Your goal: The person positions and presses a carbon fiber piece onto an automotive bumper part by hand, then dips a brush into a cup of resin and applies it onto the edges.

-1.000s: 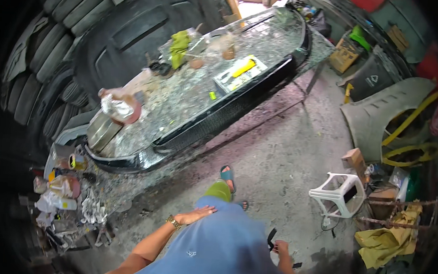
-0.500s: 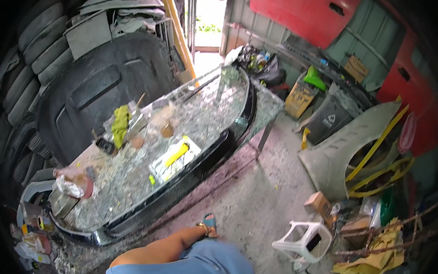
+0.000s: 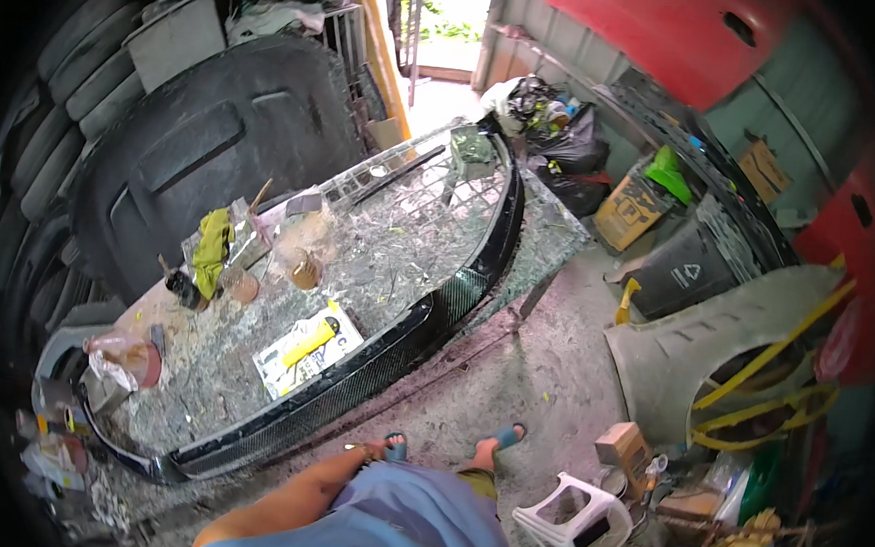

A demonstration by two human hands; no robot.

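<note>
My left arm reaches in from the lower edge, and my left hand [image 3: 370, 452] hangs low beside the near edge of the worktable, touching nothing that I can see. A gold-coloured band shows at its wrist; the fingers are too small and foreshortened to read. My right hand is out of sight. Closest to the left hand is a long curved black car-body part [image 3: 394, 336] with a carbon-weave look, lying along the table's front edge. Behind it, a yellow tool [image 3: 309, 342] with a dark round end rests on a white printed sheet [image 3: 270, 362].
On the stained worktable [image 3: 379, 245] are a yellow-green cloth [image 3: 212, 250], tubs [image 3: 304, 270] and a plastic-covered pot [image 3: 124, 357]. A white stool [image 3: 575, 523] stands at right. Beyond it are a cardboard box [image 3: 623, 447], a grey fender [image 3: 653, 357] and a dark bin [image 3: 684, 264].
The view has shifted, and the stool now appears lower and further left. My left hand sits further left, nearer the table edge. Both sandalled feet now show, where one showed before.
</note>
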